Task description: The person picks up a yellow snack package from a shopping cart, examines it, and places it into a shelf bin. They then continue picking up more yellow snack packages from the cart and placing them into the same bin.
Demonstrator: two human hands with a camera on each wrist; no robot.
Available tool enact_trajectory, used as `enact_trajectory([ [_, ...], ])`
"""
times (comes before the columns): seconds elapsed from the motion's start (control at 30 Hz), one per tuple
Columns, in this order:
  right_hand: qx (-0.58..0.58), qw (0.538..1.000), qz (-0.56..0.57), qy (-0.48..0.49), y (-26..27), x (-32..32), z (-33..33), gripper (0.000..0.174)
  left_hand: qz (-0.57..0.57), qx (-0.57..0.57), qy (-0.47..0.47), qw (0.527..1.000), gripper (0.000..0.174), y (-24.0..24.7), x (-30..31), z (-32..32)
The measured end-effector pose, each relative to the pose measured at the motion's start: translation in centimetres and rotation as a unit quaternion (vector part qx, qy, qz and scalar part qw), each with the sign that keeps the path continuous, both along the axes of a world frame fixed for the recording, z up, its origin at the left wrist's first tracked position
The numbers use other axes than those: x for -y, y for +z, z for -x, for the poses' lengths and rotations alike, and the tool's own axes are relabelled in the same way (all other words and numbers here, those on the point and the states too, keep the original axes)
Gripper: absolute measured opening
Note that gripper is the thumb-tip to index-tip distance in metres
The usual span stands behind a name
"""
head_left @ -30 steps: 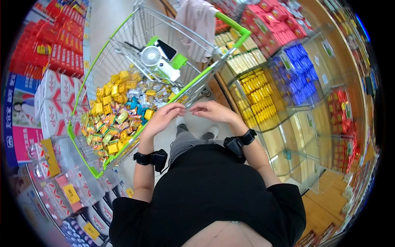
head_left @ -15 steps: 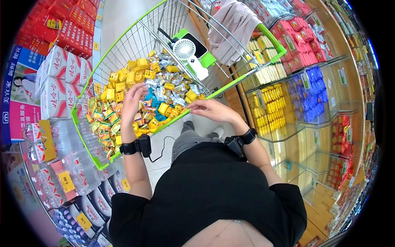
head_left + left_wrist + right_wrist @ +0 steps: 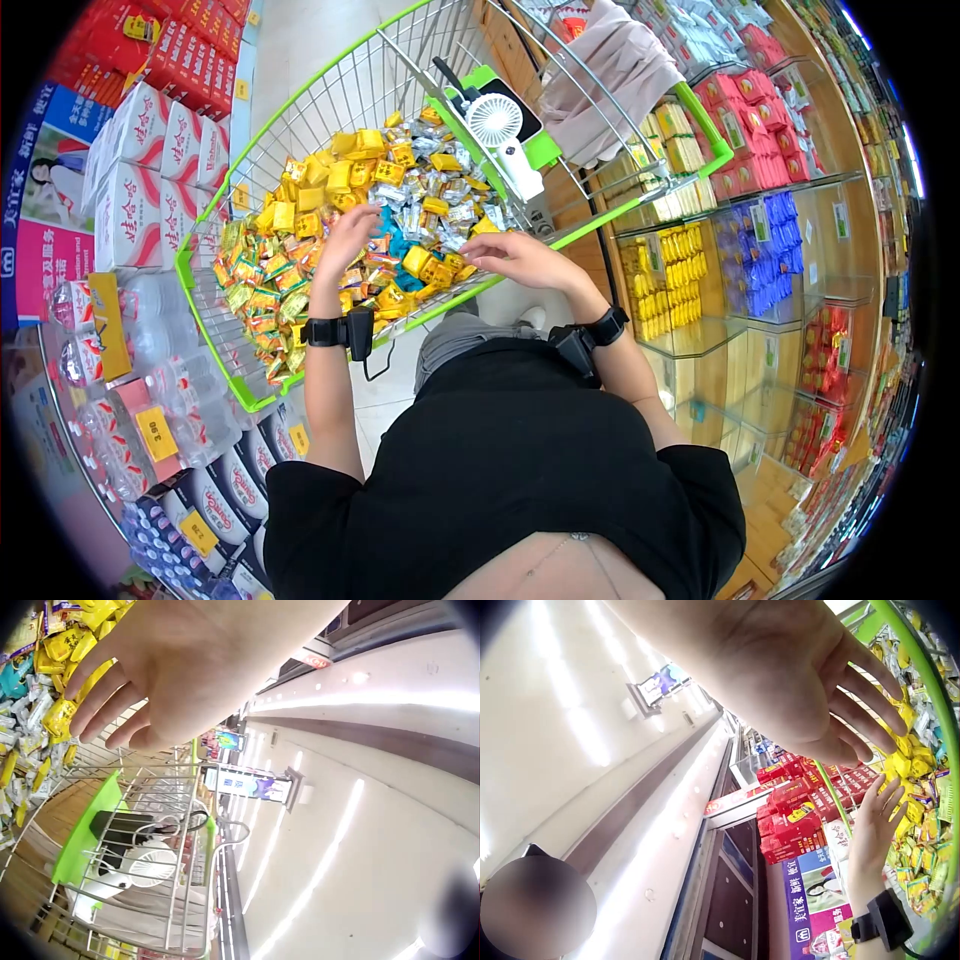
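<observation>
A wire shopping cart with a green rim [image 3: 572,236] stands in front of me. In it lies a heap of small wrapped snacks [image 3: 285,266], in yellow, silver, teal and mixed green-orange wrappers. Over the heap hovers my left hand [image 3: 347,243], fingers loosely bent and holding nothing; its palm [image 3: 187,664] shows in the left wrist view. My right hand [image 3: 520,260], also holding nothing, overlaps the heap's near right side and the green rim, fingers extended toward the left. In the right wrist view the palm [image 3: 772,682] is bare.
A white handheld fan [image 3: 495,120] and a dark-screened device [image 3: 521,108] sit on the cart's green child-seat panel. Pink cloth [image 3: 612,85] hangs over its handle end. Shelves with yellow packets [image 3: 668,280] and blue packets [image 3: 760,255] line the right; white cartons [image 3: 135,215] and bottled water [image 3: 120,445] the left.
The cart and its heap have shifted rightward in the head view. My left hand has moved left, away from the right hand, over the snacks. The right hand has hardly moved.
</observation>
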State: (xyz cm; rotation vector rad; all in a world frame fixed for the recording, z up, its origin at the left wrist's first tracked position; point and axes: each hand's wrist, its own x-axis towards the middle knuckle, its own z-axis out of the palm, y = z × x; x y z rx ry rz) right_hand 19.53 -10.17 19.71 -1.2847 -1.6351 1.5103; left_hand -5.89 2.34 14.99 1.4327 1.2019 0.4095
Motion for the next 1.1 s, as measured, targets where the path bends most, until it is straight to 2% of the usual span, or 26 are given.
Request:
enact_trajectory([
  [0.1, 0.012, 1.000, 0.002, 0.011, -0.1, -1.1, 0.8, 0.025, 0.029, -0.036, -0.044, 0.998, 0.028, -2.5, -0.2, 0.5],
  [0.2, 0.011, 1.000, 0.009, 0.011, -0.3, -1.9, 1.7, 0.025, 0.008, -0.064, -0.078, 0.995, 0.028, -4.8, -0.5, 0.9],
  [0.33, 0.007, 1.000, 0.005, 0.021, -1.0, -2.7, 2.6, 0.025, 0.061, -0.076, -0.059, 0.993, 0.028, -6.3, 0.0, 1.4],
  [0.4, -0.003, 1.000, 0.013, 0.020, -1.3, -3.0, 2.8, 0.025, 0.068, -0.096, -0.118, 0.986, 0.026, -9.0, -0.1, 2.0],
  [0.43, -0.004, 1.000, 0.015, 0.022, -1.4, -3.2, 3.0, 0.025, 0.062, -0.094, -0.165, 0.980, 0.027, -12.3, -0.5, 3.1],
  [0.47, 0.000, 0.999, 0.022, 0.030, -1.6, -3.4, 3.1, 0.025, 0.065, -0.095, -0.163, 0.980, 0.027, -12.9, -0.3, 3.3],
  [0.53, 0.004, 0.999, 0.030, 0.040, -1.8, -3.8, 3.3, 0.025, 0.067, -0.114, -0.249, 0.960, 0.030, -13.8, 0.0, 3.7],
  [0.57, 0.009, 0.998, 0.032, 0.045, -1.9, -4.0, 3.3, 0.025, 0.013, -0.129, -0.304, 0.944, 0.032, -14.6, 0.2, 4.1],
  [0.6, 0.013, 0.998, 0.034, 0.050, -2.0, -4.2, 3.4, 0.025, 0.014, -0.128, -0.303, 0.944, 0.032, -14.9, 0.2, 4.1],
  [0.67, 0.014, 0.999, 0.026, 0.043, -2.2, -4.4, 3.6, 0.025, -0.012, -0.156, -0.505, 0.849, 0.033, -15.5, 0.0, 4.3],
  [0.7, 0.015, 0.999, 0.017, 0.035, -2.2, -4.5, 3.7, 0.026, 0.074, -0.222, -0.537, 0.810, 0.036, -15.1, 0.3, 3.6],
  [0.77, 0.015, 0.999, 0.020, 0.035, -2.0, -4.6, 3.8, 0.026, 0.104, -0.237, -0.547, 0.797, 0.043, -15.0, 1.4, 3.6],
  [0.8, 0.016, 0.999, 0.023, 0.034, -1.9, -4.7, 3.8, 0.026, 0.134, -0.251, -0.555, 0.782, 0.051, -15.0, 1.7, 3.5],
  [0.83, 0.015, 0.999, 0.025, 0.035, -2.1, -4.8, 3.9, 0.026, 0.165, -0.288, -0.545, 0.770, 0.069, -14.8, 1.9, 3.2],
  [0.93, 0.019, 0.999, 0.019, 0.040, -2.4, -5.0, 3.9, 0.026, 0.212, -0.311, -0.536, 0.755, 0.076, -15.4, 2.2, 3.6],
  [0.97, 0.017, 0.999, 0.021, 0.037, -2.5, -5.0, 3.9, 0.026, 0.212, -0.311, -0.537, 0.755, 0.076, -15.8, 2.3, 3.8],
  [1.03, 0.014, 0.999, 0.023, 0.033, -2.6, -5.0, 3.8, 0.027, 0.227, -0.311, -0.538, 0.750, 0.057, -17.2, 2.7, 4.4],
  [1.1, 0.015, 0.999, 0.020, 0.033, -2.7, -5.1, 3.7, 0.027, 0.232, -0.322, -0.544, 0.740, 0.058, -18.2, 3.0, 4.7],
])
